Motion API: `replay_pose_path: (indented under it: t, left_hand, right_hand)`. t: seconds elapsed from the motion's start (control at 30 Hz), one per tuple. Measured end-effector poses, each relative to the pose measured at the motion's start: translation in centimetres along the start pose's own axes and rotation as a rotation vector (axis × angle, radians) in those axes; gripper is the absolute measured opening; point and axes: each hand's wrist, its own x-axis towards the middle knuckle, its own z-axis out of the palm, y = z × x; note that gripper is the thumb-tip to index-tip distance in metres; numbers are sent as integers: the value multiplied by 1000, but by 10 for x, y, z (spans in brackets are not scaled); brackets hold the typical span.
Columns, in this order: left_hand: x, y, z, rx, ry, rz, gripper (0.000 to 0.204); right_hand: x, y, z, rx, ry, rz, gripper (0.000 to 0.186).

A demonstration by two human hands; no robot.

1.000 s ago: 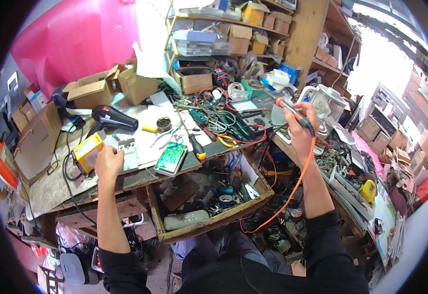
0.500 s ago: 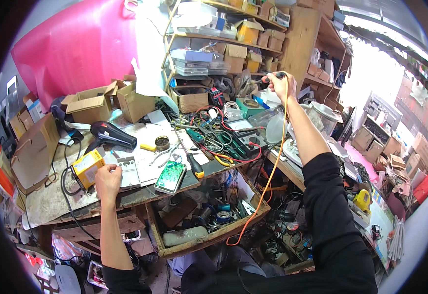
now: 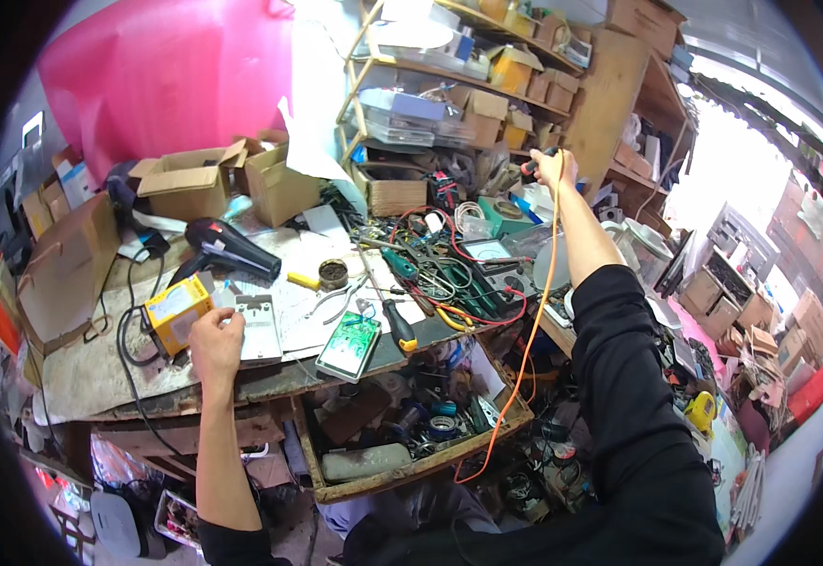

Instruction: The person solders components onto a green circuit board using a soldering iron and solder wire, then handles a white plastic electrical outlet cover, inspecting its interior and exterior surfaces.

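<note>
My left hand (image 3: pixel 216 344) rests at the front of the bench with its fingers curled together. It lies against the left edge of a light grey, flat metal piece (image 3: pixel 259 330) with slots; whatever the fingertips pinch is hidden. A yellow box (image 3: pixel 177 309) stands just behind this hand. Stretched out far to the right, my right hand (image 3: pixel 556 170) is closed round a dark handle (image 3: pixel 530 167) with a bit of red. An orange cord (image 3: pixel 540 316) runs over that hand and hangs down past the drawer. A green circuit board in a white case (image 3: pixel 349 345) lies at the bench edge.
A screwdriver (image 3: pixel 399 325), pliers (image 3: pixel 340 296) and a black hair dryer (image 3: pixel 232 249) lie on the bench (image 3: pixel 91 368). Tangled leads and tools surround a multimeter (image 3: pixel 510 280). Below, an open wooden drawer (image 3: pixel 411 470) holds odds and ends. Cardboard boxes (image 3: pixel 284 184) stand behind.
The whole view has turned a little, so the scene sits further right. Both hands keep nearly the same places; the right hand still holds the dark handle, and the cord hangs slightly differently.
</note>
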Motion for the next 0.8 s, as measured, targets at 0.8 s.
replay_pose_path:
  t: [0.8]
  left_hand:
    - [-20,29,3,-253,23,44,35]
  right_hand:
    - [-384,-49,-71,716,-580,-256,19]
